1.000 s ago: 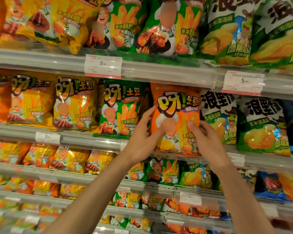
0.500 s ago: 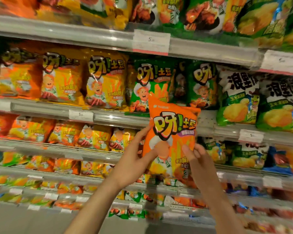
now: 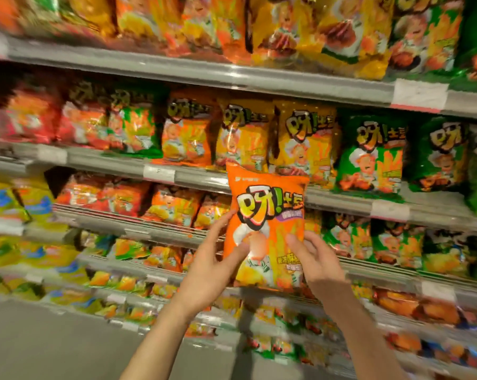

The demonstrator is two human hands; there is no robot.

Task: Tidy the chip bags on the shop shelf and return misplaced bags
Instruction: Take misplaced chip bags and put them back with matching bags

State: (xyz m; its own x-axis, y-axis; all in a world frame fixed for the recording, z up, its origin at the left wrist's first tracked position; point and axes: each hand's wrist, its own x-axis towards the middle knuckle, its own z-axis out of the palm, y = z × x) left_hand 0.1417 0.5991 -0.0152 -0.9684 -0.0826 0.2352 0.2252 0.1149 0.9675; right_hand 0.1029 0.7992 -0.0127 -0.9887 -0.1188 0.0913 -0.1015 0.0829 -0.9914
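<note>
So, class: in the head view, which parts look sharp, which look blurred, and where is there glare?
Head view: the orange bag and both hands, left and right, are fairly sharp; the shelves and stocked bags are smeared by motion blur, worst at the left edge; glare glints on the yellow bags behind.

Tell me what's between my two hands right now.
The head view shows the orange chip bag between them: the left hand grips its left edge, the right hand its right edge, in front of the shelves.

Grey shelves (image 3: 259, 80) bearing chip bags (image 3: 308, 144)
</note>
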